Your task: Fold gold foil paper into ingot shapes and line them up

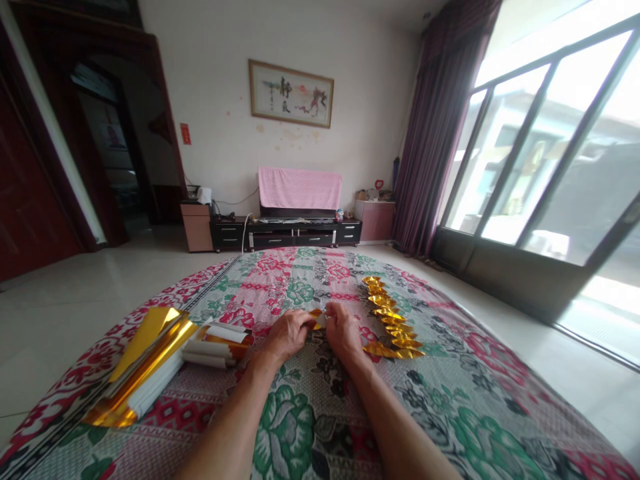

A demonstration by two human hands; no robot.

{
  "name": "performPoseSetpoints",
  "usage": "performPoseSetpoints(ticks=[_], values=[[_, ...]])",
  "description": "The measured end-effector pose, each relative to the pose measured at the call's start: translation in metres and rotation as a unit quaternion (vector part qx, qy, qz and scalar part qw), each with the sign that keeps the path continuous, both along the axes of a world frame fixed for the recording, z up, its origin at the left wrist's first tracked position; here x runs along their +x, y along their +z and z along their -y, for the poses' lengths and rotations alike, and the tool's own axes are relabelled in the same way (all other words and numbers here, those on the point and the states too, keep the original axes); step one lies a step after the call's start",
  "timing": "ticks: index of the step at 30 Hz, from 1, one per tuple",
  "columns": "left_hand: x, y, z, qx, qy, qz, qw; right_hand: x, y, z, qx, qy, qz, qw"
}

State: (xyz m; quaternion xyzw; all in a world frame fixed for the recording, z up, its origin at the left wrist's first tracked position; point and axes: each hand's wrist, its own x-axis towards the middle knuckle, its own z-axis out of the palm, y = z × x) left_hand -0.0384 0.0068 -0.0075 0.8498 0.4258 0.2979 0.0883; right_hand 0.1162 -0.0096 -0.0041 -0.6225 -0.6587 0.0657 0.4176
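Observation:
Between my two hands is a small piece of gold foil paper (316,319), its white back partly showing. My left hand (289,333) pinches its left end. The fingers of my right hand (344,330) are closed on the other end. To the right, a row of folded gold paper ingots (387,312) runs away from me on the cloth, with a few more at its near end beside my right wrist. Left of my left hand lie rolled white-backed gold sheets (215,347), and beyond them a stack of gold foil paper (150,367).
A flowered cloth (285,433) in red, green and grey covers the surface under my hands. Across the room stand a black low cabinet (305,233) and a screen draped with a pink cloth (300,188). Large windows (540,147) are on the right, a doorway on the left.

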Motion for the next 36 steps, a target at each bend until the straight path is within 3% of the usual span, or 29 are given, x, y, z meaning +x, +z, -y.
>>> performPoseSetpoints(ticks=[7, 15, 36], values=[[-0.002, -0.004, -0.005, -0.004, -0.002, -0.026, 1.0, 0.001, -0.002, -0.001, -0.004, 0.025, 0.039, 0.999], [-0.008, -0.003, -0.006, 0.001, 0.007, 0.0, 1.0, 0.0, -0.001, 0.001, -0.031, 0.102, 0.086, 0.991], [-0.01, -0.002, -0.006, 0.017, 0.056, 0.007, 0.998, 0.0, 0.008, 0.008, -0.004, 0.123, 0.116, 0.986]])
